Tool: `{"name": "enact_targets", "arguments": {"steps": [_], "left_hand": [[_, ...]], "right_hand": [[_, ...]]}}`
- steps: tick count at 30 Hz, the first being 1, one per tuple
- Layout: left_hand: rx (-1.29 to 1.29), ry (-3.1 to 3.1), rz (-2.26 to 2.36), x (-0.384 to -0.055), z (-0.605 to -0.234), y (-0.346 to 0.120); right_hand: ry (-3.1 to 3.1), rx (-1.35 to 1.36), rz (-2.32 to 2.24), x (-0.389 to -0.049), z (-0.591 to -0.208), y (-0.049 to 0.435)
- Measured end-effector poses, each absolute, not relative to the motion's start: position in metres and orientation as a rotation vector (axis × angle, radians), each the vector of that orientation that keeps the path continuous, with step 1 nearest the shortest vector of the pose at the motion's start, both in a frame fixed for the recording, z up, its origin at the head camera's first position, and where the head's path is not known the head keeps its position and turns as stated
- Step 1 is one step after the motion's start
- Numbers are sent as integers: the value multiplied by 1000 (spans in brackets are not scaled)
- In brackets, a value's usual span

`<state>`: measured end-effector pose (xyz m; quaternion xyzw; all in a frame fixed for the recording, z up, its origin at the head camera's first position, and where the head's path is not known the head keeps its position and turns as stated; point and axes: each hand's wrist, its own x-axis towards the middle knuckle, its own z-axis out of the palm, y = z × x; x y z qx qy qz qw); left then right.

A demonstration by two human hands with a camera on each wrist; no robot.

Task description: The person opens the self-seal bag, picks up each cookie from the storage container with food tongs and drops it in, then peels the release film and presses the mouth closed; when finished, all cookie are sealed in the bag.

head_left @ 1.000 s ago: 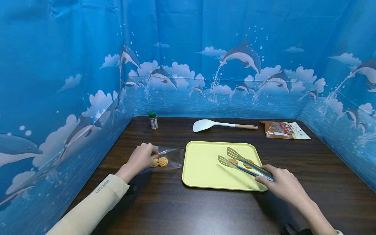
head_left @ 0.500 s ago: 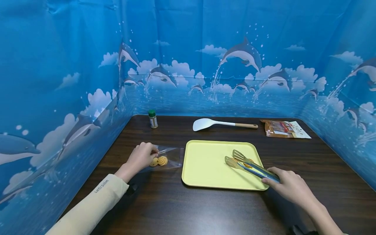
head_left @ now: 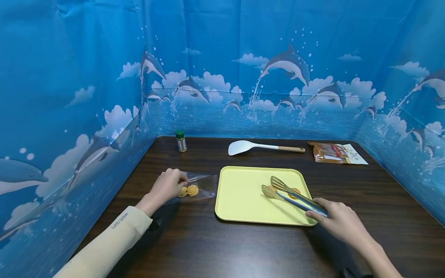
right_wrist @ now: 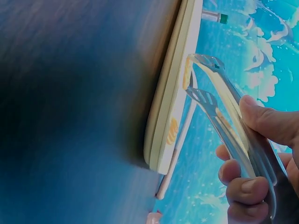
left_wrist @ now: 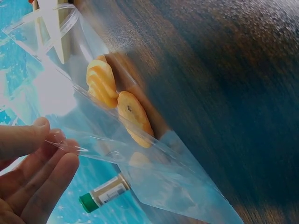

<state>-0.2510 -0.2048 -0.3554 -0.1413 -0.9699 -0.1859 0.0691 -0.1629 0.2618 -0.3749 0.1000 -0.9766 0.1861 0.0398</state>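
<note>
My left hand pinches the upper edge of a clear plastic bag between thumb and fingers. Inside the bag lie two cookies, a swirled cookie and a round cookie. My right hand grips metal tongs by the handles, their slotted ends reaching over the yellow tray. One cookie shows at the tong ends, near the tray surface, and the tongs largely cover it in the head view. Nearer my right hand, another cookie lies on the tray, partly behind the tongs.
Behind the tray lies a white spatula with a wooden handle. A green-capped seasoning bottle stands at the back left, and a brown food packet lies at the back right. Blue dolphin-print curtains enclose the dark wooden table.
My right hand and the tongs shifted right, then slightly back left, with the slotted ends staying over the tray's cookies. My left hand keeps its pinch on the bag and barely moves.
</note>
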Motion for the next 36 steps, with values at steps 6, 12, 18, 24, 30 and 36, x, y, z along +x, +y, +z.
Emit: {"name": "enact_targets", "arguments": {"steps": [6,12,18,24,30,36], "left_hand": [[-431,-2912,-563,-250,-356,-205],[-426,-2911,-557,-251,-357,-205],[-423,-2910,-531,-251,-358,-204],[-425,-2905,-532,-251,-358,-204],[-433,-2897,-538,-251,-357,-204],[-431,-2903,-554,-250,-359,-206]], "right_hand": [[-2968,324,576,-166,-374,253],[-2942,344,613,-168,-371,238],[-2900,406,644,-174,-368,218],[-2828,504,646,-181,-367,197],[-2791,597,641,-186,-367,174],[-2815,602,689,-191,-366,155]]}}
